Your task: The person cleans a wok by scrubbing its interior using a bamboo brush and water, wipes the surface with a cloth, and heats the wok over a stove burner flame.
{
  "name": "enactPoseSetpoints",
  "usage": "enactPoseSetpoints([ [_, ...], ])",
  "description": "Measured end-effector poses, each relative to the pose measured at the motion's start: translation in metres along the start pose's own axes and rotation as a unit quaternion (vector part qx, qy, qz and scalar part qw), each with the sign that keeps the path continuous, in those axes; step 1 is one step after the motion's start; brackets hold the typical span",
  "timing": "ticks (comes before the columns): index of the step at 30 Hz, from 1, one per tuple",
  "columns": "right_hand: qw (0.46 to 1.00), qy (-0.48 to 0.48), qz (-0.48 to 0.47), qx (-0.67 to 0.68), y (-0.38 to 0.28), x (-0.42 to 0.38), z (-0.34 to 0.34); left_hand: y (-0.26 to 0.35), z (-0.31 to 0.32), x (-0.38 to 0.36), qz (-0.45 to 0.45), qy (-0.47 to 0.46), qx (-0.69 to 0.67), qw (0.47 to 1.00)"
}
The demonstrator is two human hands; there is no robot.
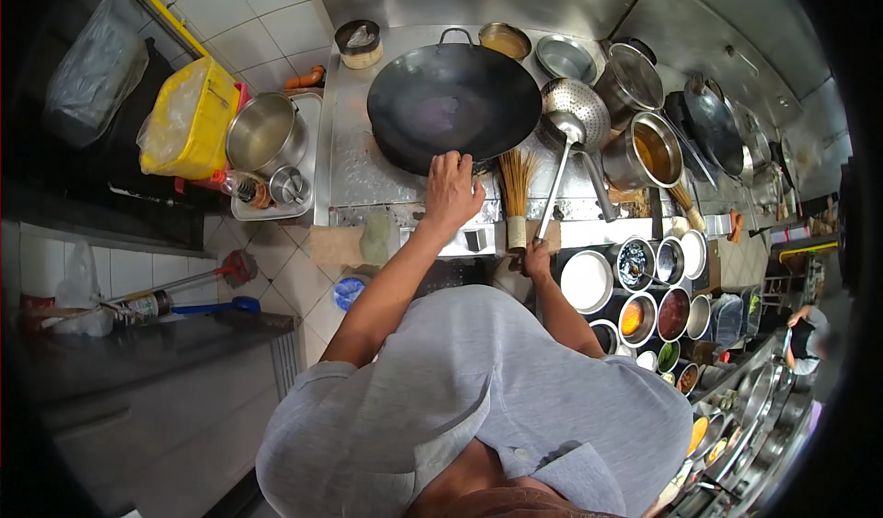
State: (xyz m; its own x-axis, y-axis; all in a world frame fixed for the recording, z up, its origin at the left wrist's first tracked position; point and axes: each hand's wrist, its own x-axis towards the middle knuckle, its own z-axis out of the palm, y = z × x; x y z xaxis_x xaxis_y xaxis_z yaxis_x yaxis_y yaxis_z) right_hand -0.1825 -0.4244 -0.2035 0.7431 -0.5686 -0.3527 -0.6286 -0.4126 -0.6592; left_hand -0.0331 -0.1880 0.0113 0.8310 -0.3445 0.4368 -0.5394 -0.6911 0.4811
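Note:
A large black wok (451, 95) sits empty on the steel stove top (349, 150). My left hand (451, 191) is closed over the wok's near rim. My right hand (536, 260) grips the lower end of a long steel ladle (570, 132), whose bowl rests by the wok's right side. A perforated strainer (578, 104) lies under the ladle's bowl. A bamboo brush (517, 191) stands between my two hands at the stove's front edge.
A pot of brown liquid (655, 150) and lidded pots stand right of the wok. Several seasoning bowls (644, 288) fill the counter at my right. A steel pot (262, 132) and a yellow bin (189, 118) are on the left. Another person (805, 339) works far right.

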Motion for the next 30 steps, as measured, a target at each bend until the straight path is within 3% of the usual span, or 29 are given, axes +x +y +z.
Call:
enactPoseSetpoints([
  [7,0.997,0.042,-0.055,-0.025,0.029,0.015,0.016,0.001,-0.006,0.000,-0.001,-0.003,0.007,1.000],
  [11,1.000,0.000,0.000,0.006,0.004,0.001,0.001,0.000,-0.003,0.000,0.000,0.001,0.007,1.000],
  [30,1.000,0.004,-0.015,-0.001,-0.008,-0.007,-0.004,-0.004,-0.003,0.002,-0.004,-0.003,0.017,1.000],
])
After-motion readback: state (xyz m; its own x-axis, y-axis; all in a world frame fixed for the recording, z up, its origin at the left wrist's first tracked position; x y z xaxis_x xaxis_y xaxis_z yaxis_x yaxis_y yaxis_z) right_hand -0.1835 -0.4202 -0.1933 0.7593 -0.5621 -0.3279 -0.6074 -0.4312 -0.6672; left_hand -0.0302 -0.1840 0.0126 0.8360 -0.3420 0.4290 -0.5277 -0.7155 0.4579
